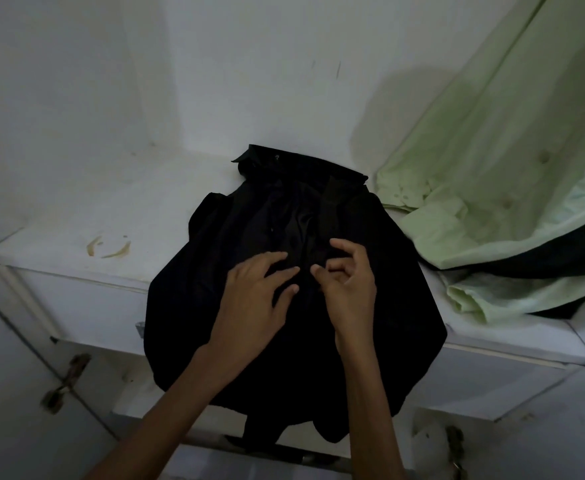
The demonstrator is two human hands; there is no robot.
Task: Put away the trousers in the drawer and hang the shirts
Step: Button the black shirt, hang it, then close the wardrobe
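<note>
L hand (259, 292) spread flat on black shirt (284, 209) on white ledge (76, 244), R hand (348, 285) fingers curled on it, pinch unclear; green shirt (491, 168) at 2 o'clock

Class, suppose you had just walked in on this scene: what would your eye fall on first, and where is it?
A black shirt lies spread mid-frame over the edge of a white ledge, collar toward the wall. Both hands meet on its front: the left hand with fingers spread, the right hand with fingers curled. A light green shirt drapes from the upper right onto the ledge beside it.
</note>
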